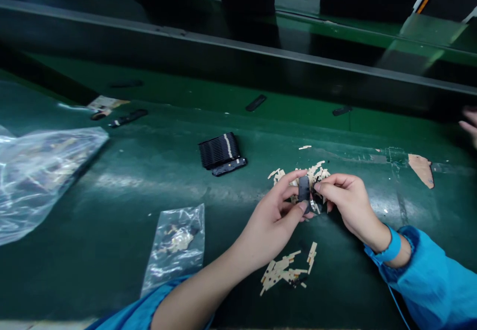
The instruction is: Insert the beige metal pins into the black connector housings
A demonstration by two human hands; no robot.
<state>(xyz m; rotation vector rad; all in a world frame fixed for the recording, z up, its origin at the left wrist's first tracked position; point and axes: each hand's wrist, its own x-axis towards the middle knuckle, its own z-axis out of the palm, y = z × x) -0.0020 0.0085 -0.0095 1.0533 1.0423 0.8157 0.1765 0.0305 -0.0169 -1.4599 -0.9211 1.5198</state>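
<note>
My left hand [278,213] holds a small black oblong part [304,189] upright between its thumb and fingers. Close to the part's right side, the thumb and index finger of my right hand [345,198] are pinched together; whatever they hold is too small and dark to name. Behind and beneath both hands lies a loose pile of pale cream strips [318,172]. Nearer to me is a second scatter of cream strips [278,272] with small dark bits. A neat stack of black parts [219,151] stands left of the hands, with one more black piece [229,166] against its front.
A small clear bag [175,245] of pieces lies left of my forearm, and a large plastic bag [48,171] at far left. Single black pieces [256,103] are spread along the back. A brown scrap [421,170] lies right. Another person's hand [470,125] shows at the right edge.
</note>
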